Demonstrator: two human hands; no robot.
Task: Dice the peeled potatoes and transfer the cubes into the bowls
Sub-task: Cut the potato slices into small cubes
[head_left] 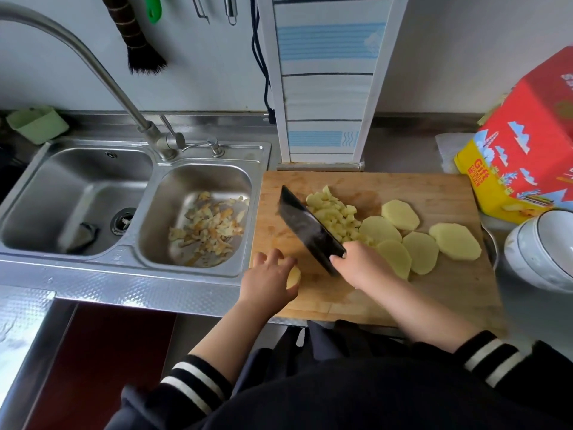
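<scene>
Nearest the camera, dark sleeves with white-striped cuffs (pixel 493 361) reach over the near edge of the wooden cutting board (pixel 434 193). At the board's near left corner the left hand (pixel 269 280) lies on a potato piece (pixel 294 277), fingers curved over it and thumb against its near side. Just to the right, the right hand (pixel 362 263) is wrapped around the handle of a dark cleaver (pixel 307 226); the handle itself is hidden in the fist. The blade runs diagonally toward the far left of the board, blurred, its flat side against a heap of potato cubes (pixel 333 214) at mid-board. Right of the heap, five potato slices (pixel 424 243) lie flat, overlapping in part, spread toward the right edge. Past the right edge stand stacked white bowls (pixel 539 252), with a steel rim showing under them. Behind those, a red and yellow gift box (pixel 524 156). Left of the board, a steel double sink (pixel 198 274): its right basin holds potato peelings (pixel 207 228). A curved faucet (pixel 102 72) rises at the sink's far edge. On the wall hang a brush (pixel 136 35) and a black cable (pixel 263 72).
</scene>
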